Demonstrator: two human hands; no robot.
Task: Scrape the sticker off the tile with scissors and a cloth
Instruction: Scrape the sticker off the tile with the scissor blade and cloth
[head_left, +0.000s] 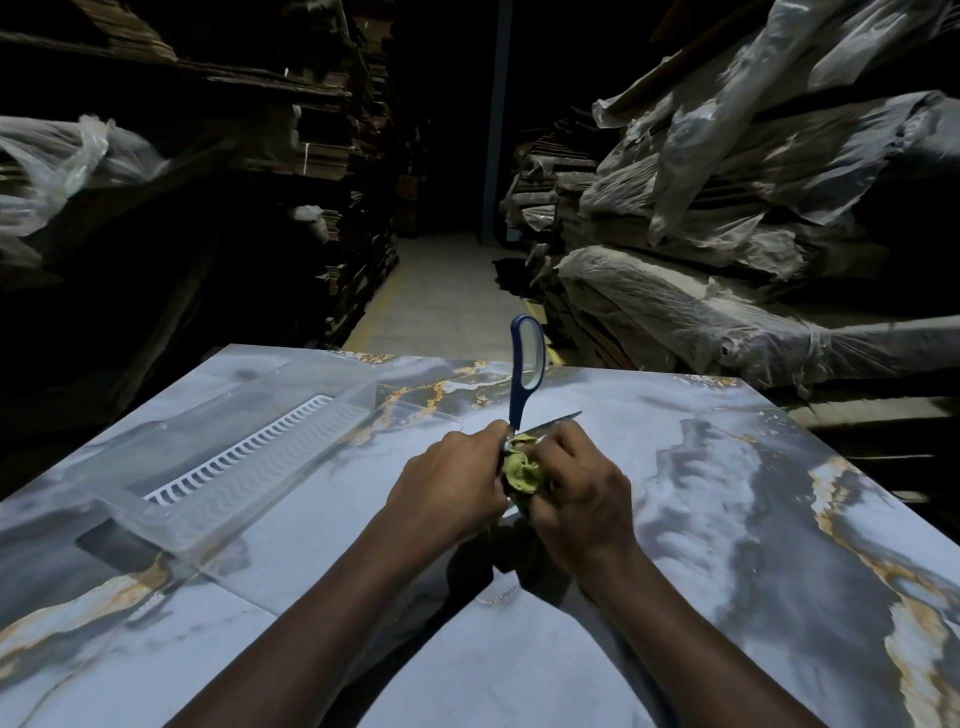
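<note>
Item 1, scissors (516, 402): blue-handled. One handle loop stands upright above my hands and one bare blade points out to the right, low over the tile. My left hand (447, 483) grips them, fingers curled round the lower part. I cannot tell whether the blade touches the surface

Item 2, cloth (522, 467): yellow-green and bunched into a wad. It is held between my two hands, just below the blade. My right hand (582, 483) has its fingers curled over it and pinches it against the scissors

Item 3, tile (675, 467): a large glossy slab, pale blue-grey with dark cloudy patches and gold veining. It lies flat in front of me. Both forearms reach over it, and my hands meet near its middle, towards the far edge

Item 4, clear plastic tray (130, 519): long, set at a slant on the left part of the tile, well apart from my hands. A white ribbed insert (249, 447) lies inside it

Item 5, surroundings: a dim aisle floor (441, 291) with a yellow line (374, 312) along its left side. Flat cardboard stacks wrapped in plastic sheeting (727, 291) stand on the right. Dark shelving stacks (311, 130) stand on the left
</note>
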